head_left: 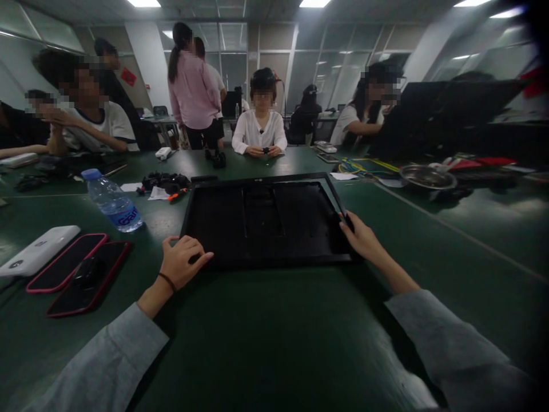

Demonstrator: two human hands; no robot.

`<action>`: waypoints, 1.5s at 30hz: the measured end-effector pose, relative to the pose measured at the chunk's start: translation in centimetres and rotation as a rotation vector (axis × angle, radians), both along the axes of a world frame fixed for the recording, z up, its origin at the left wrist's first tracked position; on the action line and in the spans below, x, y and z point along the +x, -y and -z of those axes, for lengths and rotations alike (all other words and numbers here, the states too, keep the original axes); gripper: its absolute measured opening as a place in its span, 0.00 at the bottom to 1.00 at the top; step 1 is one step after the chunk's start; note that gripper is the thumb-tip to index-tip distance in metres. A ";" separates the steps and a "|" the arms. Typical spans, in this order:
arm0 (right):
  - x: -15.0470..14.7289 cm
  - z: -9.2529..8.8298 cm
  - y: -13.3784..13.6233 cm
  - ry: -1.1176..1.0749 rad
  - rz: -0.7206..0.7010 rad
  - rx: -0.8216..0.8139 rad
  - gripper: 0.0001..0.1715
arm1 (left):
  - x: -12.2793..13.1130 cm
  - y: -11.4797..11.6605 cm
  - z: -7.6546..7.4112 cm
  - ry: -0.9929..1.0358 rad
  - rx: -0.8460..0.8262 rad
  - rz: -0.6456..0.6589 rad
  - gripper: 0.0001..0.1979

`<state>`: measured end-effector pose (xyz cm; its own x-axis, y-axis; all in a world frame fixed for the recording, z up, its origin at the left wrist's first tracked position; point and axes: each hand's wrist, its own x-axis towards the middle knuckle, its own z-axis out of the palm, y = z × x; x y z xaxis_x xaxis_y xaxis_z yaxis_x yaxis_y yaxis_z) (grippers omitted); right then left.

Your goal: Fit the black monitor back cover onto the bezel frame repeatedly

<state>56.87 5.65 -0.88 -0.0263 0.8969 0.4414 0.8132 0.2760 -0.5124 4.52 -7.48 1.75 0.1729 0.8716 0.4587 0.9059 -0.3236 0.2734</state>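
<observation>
A black monitor bezel [274, 260], a thin rectangular frame, lies over a black monitor back shell [218, 220] with a recessed middle. Along the upper right a gap shows between the two, so the bezel is partly raised there. My left hand [182, 260] grips the bezel's near left corner, thumb laid along the front edge and fingers curled; the fingertips are partly hidden. On the right side, my right hand [360, 237] holds the bezel's edge, thumb on top and the other fingers mostly out of sight beneath.
Left on the green table [274, 343] stand a water bottle [112, 201], a white device [40, 249] and two phones [105, 269] with a black mouse [88, 272]. Cables [364, 166] and a metal dish [429, 177] lie right. A person [259, 129] sits opposite.
</observation>
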 end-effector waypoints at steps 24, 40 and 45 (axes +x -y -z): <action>-0.4 0.9 0.8 0.031 0.061 -0.033 0.35 | -3.7 -3.4 3.0 0.447 -0.196 -0.452 0.25; 0.1 1.3 0.3 0.060 0.058 -0.021 0.35 | -2.3 -2.6 0.8 0.185 -0.341 -0.509 0.30; -0.1 1.1 0.3 0.066 0.068 -0.023 0.34 | -2.3 -2.7 0.7 0.180 -0.357 -0.517 0.30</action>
<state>56.77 5.32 -2.03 0.0068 0.9075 0.4199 0.8617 0.2078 -0.4630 2.21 -4.78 1.01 -0.3625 0.9257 0.1084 0.8501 0.2807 0.4457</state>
